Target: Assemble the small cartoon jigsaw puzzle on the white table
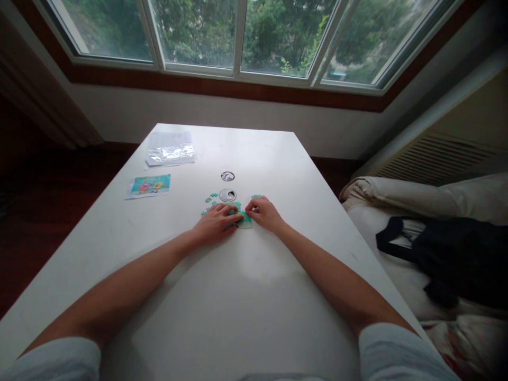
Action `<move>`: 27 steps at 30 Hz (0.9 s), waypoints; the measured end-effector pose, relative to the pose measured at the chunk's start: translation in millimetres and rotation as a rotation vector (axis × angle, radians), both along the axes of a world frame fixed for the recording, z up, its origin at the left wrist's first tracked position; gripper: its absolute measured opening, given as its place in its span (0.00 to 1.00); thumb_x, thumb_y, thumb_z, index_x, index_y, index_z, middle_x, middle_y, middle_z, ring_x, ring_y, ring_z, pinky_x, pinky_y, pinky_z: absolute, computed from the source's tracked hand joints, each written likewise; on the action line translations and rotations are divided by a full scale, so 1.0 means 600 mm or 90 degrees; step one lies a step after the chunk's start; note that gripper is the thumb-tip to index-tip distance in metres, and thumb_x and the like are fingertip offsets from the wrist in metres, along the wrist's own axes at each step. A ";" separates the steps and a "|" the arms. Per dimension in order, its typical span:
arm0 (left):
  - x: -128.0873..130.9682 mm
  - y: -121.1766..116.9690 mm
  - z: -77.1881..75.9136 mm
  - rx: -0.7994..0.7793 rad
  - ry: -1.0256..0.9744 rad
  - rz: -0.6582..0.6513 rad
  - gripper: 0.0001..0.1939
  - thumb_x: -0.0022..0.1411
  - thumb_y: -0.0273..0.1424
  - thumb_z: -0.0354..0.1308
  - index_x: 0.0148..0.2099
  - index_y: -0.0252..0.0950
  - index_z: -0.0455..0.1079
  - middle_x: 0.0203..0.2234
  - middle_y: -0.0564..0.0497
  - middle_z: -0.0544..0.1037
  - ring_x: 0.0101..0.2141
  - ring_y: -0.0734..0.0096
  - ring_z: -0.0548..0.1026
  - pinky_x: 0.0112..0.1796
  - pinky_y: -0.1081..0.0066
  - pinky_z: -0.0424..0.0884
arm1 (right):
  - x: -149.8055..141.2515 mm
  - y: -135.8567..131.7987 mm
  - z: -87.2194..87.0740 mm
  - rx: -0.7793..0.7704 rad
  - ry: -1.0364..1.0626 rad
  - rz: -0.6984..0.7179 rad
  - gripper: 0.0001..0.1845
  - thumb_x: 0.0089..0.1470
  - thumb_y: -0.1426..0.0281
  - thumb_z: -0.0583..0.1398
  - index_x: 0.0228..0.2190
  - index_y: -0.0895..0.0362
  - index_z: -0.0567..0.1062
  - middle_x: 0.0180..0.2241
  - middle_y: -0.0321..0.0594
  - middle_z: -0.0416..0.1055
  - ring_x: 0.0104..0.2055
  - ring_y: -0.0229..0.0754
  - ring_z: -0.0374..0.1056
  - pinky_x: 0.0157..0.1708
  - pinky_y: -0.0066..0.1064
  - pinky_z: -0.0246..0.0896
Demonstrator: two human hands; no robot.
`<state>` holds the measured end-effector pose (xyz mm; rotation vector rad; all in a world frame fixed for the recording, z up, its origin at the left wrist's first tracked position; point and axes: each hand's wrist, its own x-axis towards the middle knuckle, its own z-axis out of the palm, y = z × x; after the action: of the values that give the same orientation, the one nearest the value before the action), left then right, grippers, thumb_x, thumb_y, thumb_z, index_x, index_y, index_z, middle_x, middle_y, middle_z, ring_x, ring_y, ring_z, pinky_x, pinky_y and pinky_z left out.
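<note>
A partly joined green jigsaw puzzle (245, 223) lies on the white table in front of me. My left hand (216, 221) rests over its left part, fingers stretched out and thumb apart, covering much of the picture. At the puzzle's right edge, my right hand (262, 212) pinches thumb and forefinger together on what looks like a green puzzle piece, mostly hidden by the fingertips. Loose puzzle pieces (208, 200) are scattered just beyond my left hand. Another green piece (256, 196) shows behind my right fingers.
Two round grey-and-white discs (227, 194) sit beyond the puzzle. A colourful cartoon picture sheet (151, 184) and a clear plastic packet (171, 149) lie at the left on the white table (238, 307). Right of the table, dark clothing (460, 254) lies on a pale couch.
</note>
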<state>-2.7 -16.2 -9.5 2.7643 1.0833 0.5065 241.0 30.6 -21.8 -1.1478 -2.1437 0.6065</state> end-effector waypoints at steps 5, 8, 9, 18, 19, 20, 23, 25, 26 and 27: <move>-0.001 0.001 -0.002 0.002 -0.006 -0.002 0.21 0.70 0.36 0.55 0.63 0.47 0.70 0.60 0.44 0.70 0.59 0.53 0.66 0.60 0.51 0.62 | 0.003 0.004 0.001 0.005 -0.007 -0.006 0.06 0.54 0.76 0.66 0.28 0.54 0.77 0.26 0.34 0.71 0.33 0.40 0.63 0.38 0.32 0.58; -0.002 0.002 -0.002 0.002 -0.006 -0.005 0.21 0.70 0.36 0.55 0.63 0.47 0.70 0.60 0.45 0.70 0.59 0.53 0.66 0.60 0.51 0.62 | 0.005 0.006 -0.002 0.009 0.007 0.003 0.06 0.55 0.76 0.65 0.29 0.54 0.77 0.28 0.35 0.71 0.35 0.41 0.64 0.38 0.32 0.58; -0.002 0.002 -0.002 0.002 -0.004 -0.005 0.21 0.70 0.36 0.55 0.63 0.47 0.70 0.60 0.45 0.70 0.58 0.53 0.66 0.60 0.51 0.62 | 0.005 0.006 -0.002 0.011 0.010 0.010 0.06 0.55 0.77 0.64 0.29 0.54 0.77 0.29 0.36 0.72 0.36 0.42 0.65 0.39 0.32 0.59; 0.000 0.000 -0.003 0.005 0.005 -0.001 0.21 0.70 0.36 0.55 0.63 0.48 0.69 0.60 0.45 0.69 0.58 0.53 0.66 0.60 0.51 0.61 | 0.006 0.009 -0.001 0.054 -0.032 0.067 0.06 0.57 0.77 0.62 0.30 0.54 0.75 0.31 0.38 0.73 0.40 0.45 0.63 0.41 0.34 0.59; 0.000 0.000 -0.003 0.004 0.005 -0.001 0.21 0.70 0.36 0.55 0.63 0.48 0.69 0.60 0.45 0.69 0.58 0.53 0.66 0.60 0.51 0.61 | 0.006 0.009 -0.001 0.061 -0.042 0.066 0.06 0.58 0.76 0.62 0.31 0.54 0.75 0.32 0.39 0.73 0.41 0.45 0.63 0.41 0.34 0.59; 0.001 0.000 -0.003 0.004 0.004 0.000 0.21 0.70 0.36 0.54 0.63 0.49 0.69 0.60 0.45 0.69 0.58 0.53 0.66 0.60 0.51 0.61 | 0.005 0.009 -0.001 0.067 -0.052 0.065 0.06 0.58 0.76 0.62 0.31 0.54 0.76 0.32 0.39 0.73 0.40 0.45 0.63 0.41 0.35 0.59; 0.002 0.001 -0.003 0.007 -0.002 0.005 0.21 0.70 0.35 0.54 0.63 0.49 0.70 0.60 0.45 0.69 0.58 0.53 0.66 0.60 0.50 0.61 | 0.004 0.010 -0.001 0.072 -0.077 0.060 0.05 0.58 0.76 0.62 0.31 0.55 0.76 0.32 0.39 0.72 0.39 0.44 0.62 0.41 0.35 0.58; 0.002 0.000 -0.002 0.010 -0.002 0.009 0.21 0.69 0.35 0.55 0.63 0.49 0.70 0.60 0.45 0.69 0.59 0.53 0.65 0.60 0.50 0.61 | 0.003 0.011 -0.001 0.075 -0.088 0.056 0.05 0.59 0.75 0.62 0.31 0.55 0.76 0.31 0.39 0.71 0.38 0.44 0.62 0.41 0.34 0.57; 0.002 0.000 -0.001 0.010 -0.002 0.011 0.21 0.69 0.35 0.55 0.63 0.49 0.70 0.59 0.45 0.69 0.58 0.53 0.65 0.60 0.50 0.61 | 0.002 0.011 -0.001 0.076 -0.091 0.052 0.05 0.58 0.75 0.62 0.31 0.55 0.76 0.31 0.39 0.71 0.38 0.44 0.62 0.40 0.34 0.57; 0.003 0.000 0.000 0.011 -0.002 0.014 0.21 0.69 0.35 0.55 0.63 0.49 0.70 0.59 0.45 0.69 0.58 0.53 0.65 0.60 0.50 0.61 | 0.002 0.011 -0.001 0.077 -0.093 0.049 0.05 0.58 0.75 0.62 0.31 0.55 0.76 0.31 0.39 0.71 0.38 0.44 0.62 0.40 0.34 0.57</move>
<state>-0.9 -16.5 -9.6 2.7681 1.1152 0.5238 242.1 37.5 -22.7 -1.0776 -2.3239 0.4306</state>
